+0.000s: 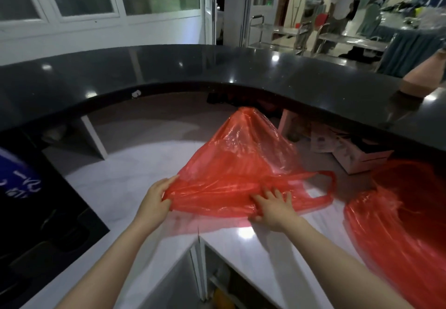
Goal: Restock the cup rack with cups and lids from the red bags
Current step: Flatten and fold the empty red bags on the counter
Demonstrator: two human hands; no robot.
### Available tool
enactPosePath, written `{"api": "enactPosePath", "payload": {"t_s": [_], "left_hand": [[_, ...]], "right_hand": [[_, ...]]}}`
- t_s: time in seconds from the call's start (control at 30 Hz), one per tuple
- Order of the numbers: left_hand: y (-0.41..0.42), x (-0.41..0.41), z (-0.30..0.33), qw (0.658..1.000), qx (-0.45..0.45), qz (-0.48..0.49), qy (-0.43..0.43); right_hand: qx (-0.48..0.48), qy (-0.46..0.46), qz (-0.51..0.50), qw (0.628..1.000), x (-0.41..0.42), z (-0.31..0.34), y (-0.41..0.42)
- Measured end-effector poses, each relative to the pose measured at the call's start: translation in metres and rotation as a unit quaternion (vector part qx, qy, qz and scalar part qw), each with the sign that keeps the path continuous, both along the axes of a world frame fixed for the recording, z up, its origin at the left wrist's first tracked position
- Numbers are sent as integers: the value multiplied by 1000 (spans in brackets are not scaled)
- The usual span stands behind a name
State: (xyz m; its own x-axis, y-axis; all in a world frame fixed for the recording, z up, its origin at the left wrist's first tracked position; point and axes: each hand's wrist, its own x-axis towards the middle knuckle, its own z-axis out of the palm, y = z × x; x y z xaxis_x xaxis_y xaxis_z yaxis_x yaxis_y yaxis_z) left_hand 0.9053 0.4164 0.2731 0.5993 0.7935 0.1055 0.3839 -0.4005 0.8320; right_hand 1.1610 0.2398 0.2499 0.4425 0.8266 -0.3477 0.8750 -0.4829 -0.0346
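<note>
A red plastic bag (237,161) lies on the white counter (135,171) in front of me, its far end raised in a peak. My left hand (156,197) pinches the bag's near left edge between thumb and fingers. My right hand (271,206) rests on the bag's near right part with fingers spread, thumb tucked under the edge. One bag handle loops out to the right. A second red bag (398,224) sits at the right edge of the view. I cannot see what either bag holds, and no cup rack is in view.
A dark raised bar top (193,72) curves above the counter. Under it at the right stands a pink cardboard box (357,156). A dark panel (36,212) fills the left. Several people stand in the room beyond, far right.
</note>
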Motion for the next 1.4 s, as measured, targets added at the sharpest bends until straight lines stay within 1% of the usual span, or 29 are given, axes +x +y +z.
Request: {"api": "enactPosePath", "payload": {"t_s": [0.1, 0.17, 0.27, 0.33, 0.4, 0.43, 0.47, 0.5, 0.53, 0.57, 0.6, 0.67, 0.7, 0.73, 0.8, 0.87, 0.97, 1.07, 1.17, 1.23, 1.33, 1.4], "left_hand": [[-1, -3, -10, 999, 24, 24, 35], [-2, -3, -16, 997, 29, 42, 52], [-3, -6, -22, 993, 56, 62, 81], [-4, -8, -25, 991, 60, 71, 93], [-7, -7, -27, 990, 60, 75, 103], [-10, -7, -28, 987, 72, 78, 117], [-13, -6, -30, 982, 97, 83, 138], [-17, -6, -31, 975, 131, 86, 156], [-20, -6, -33, 969, 169, 82, 160], [-24, -6, -36, 964, 209, 68, 151], [-27, -7, -38, 958, 249, 54, 134], [-30, -8, -40, 948, 297, 23, 113], [-31, -8, -41, 944, 311, 1, 112], [-31, -8, -41, 939, 323, -21, 113], [-33, -8, -42, 924, 364, -55, 109], [-34, -8, -42, 908, 397, -90, 102], [-36, -6, -41, 898, 409, -127, 104], [-40, -7, -41, 911, 372, -143, 105], [-42, -9, -44, 910, 364, -161, 112], [-42, -9, -47, 918, 342, -158, 123], [-39, -6, -51, 943, 284, -103, 140], [-37, -3, -53, 948, 268, -81, 151]], "right_hand": [[78, -38, 29, 996, 2, 0, -9], [104, -46, 52, 992, 4, -3, -18], [74, 5, 19, 997, 9, -13, -37], [45, 18, -13, 999, 13, -19, -49], [49, 20, -20, 998, 15, -16, -55], [89, 22, -20, 996, 14, -12, -58], [166, 15, -9, 986, 12, -7, -61], [260, -13, 9, 966, 10, -4, -63], [356, -66, 19, 932, 10, -3, -67], [422, -125, 22, 898, 10, -2, -71], [454, -171, 22, 874, 12, 1, -74], [460, -224, -1, 859, 20, 8, -75], [447, -228, -23, 865, 25, 11, -74], [423, -221, -36, 878, 30, 14, -72], [373, -228, -12, 899, 33, 18, -67], [342, -241, 12, 908, 32, 18, -61], [310, -237, -15, 920, 30, 17, -52], [275, -239, -47, 930, 29, 15, -46], [252, -247, -52, 934, 31, 13, -44], [254, -244, -49, 934, 32, 10, -42], [319, -254, -18, 913, 32, 2, -43], [378, -257, 17, 889, 32, -5, -50]]}}
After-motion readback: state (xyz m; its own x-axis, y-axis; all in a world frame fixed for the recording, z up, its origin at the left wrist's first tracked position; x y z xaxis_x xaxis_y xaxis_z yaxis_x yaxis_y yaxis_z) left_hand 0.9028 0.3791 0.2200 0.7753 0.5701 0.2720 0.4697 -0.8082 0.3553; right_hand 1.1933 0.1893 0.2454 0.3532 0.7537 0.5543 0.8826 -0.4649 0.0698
